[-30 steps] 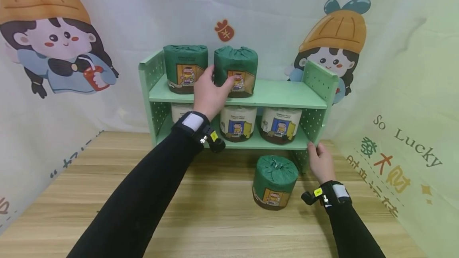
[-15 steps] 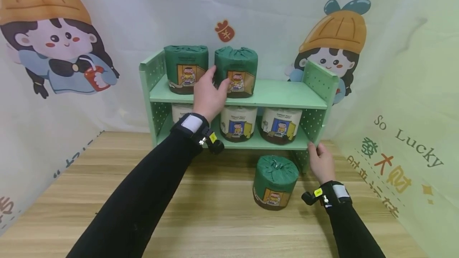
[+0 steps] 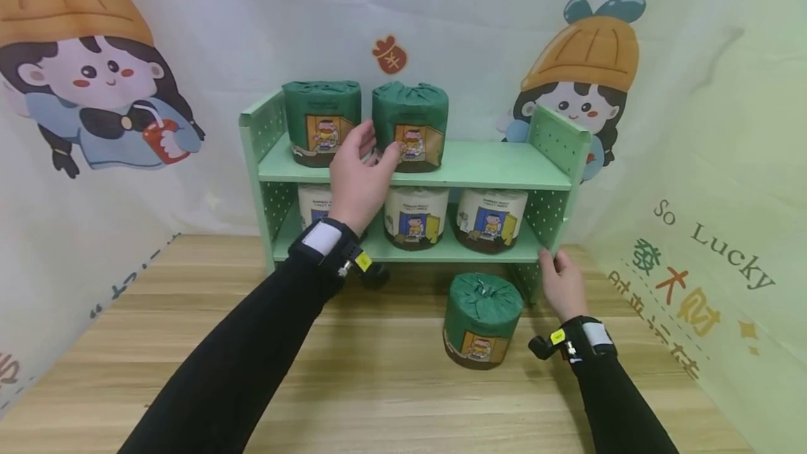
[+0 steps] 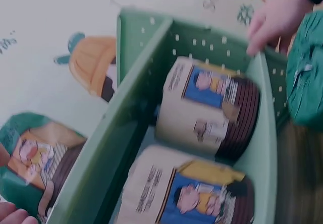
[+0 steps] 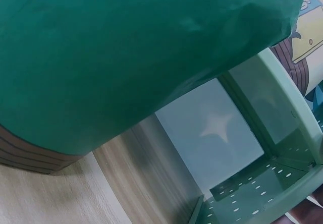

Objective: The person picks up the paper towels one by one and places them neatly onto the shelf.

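Observation:
My left hand is at the upper board of the light green shelf, fingers loosely bent and thumb apart. It is beside a green-wrapped toilet paper roll; whether the thumb touches the wrapper I cannot tell. Another green roll stands left of it. At the shelf's lower right corner my right hand grips the board's end, thumb in front; its other fingers are partly hidden. A third green roll stands on the table near that hand and fills much of the right wrist view.
White-wrapped toilet paper rolls stand on the lower board, the leftmost partly behind my left hand. Perforated side panels close off the shelf's ends. A wood-grain table lies underneath, with a printed cloth behind.
My left hand has drawn back slightly down and left from the second green roll, its fingers loosening. The right hand stays at the shelf corner. The head view has shifted a little.

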`<state>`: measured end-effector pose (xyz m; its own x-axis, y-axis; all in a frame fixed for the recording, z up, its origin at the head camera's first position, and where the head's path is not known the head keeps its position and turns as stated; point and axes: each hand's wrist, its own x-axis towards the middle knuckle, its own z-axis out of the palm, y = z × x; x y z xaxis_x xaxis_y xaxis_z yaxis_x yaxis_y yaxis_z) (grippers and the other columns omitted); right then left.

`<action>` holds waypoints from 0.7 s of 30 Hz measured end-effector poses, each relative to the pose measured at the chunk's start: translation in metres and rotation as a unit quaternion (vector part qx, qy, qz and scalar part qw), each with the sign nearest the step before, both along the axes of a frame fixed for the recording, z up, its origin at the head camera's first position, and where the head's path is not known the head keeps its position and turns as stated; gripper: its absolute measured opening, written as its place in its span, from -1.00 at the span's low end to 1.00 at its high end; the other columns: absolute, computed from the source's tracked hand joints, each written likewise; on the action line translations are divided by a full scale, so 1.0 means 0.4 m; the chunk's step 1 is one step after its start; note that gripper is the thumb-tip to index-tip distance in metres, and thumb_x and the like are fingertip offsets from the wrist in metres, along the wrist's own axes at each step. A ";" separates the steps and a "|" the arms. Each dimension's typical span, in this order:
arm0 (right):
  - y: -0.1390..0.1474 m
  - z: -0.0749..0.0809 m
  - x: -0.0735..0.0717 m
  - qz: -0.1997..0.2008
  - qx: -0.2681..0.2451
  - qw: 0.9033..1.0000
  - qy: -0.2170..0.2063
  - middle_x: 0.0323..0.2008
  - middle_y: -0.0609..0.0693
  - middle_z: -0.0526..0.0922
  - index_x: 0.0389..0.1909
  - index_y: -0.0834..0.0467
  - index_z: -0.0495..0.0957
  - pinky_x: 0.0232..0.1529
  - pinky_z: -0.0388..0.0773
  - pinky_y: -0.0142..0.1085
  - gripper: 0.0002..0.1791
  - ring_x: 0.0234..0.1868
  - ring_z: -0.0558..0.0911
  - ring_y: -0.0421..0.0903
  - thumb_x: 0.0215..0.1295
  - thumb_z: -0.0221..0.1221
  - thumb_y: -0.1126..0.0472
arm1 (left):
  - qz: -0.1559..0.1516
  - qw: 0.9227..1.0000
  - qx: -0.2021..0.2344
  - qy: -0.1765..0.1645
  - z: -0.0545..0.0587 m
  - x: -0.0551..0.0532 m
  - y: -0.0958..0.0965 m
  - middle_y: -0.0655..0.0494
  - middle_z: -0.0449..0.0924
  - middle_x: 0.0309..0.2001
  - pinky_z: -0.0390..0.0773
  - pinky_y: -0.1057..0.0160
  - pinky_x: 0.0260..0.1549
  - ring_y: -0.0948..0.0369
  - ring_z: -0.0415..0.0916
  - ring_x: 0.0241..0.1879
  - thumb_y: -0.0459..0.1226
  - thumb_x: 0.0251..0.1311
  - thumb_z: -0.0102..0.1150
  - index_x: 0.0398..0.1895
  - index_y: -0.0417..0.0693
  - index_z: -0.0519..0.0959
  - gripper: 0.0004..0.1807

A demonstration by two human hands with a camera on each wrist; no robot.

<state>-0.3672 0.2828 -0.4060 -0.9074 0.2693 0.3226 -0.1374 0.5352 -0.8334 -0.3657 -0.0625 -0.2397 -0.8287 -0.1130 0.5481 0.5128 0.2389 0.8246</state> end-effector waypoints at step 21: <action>-0.003 0.002 0.002 0.003 0.003 1.000 0.001 0.34 0.39 0.65 0.47 0.26 0.52 0.11 0.51 -0.05 -0.38 0.17 0.59 0.19 0.81 -0.18 -0.10 | -0.171 0.985 0.018 -0.022 -0.185 0.096 0.035 -0.07 0.60 0.48 0.58 -0.08 0.46 0.07 0.60 0.43 -0.19 0.55 0.30 0.55 -0.07 0.49 -0.43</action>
<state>-0.3664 0.2815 -0.4052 -0.9085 0.2624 0.3253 -0.1418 0.5387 -0.8305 -0.3272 -0.0485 -0.3139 -0.8442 0.1590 0.5118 0.5221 0.0285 0.8524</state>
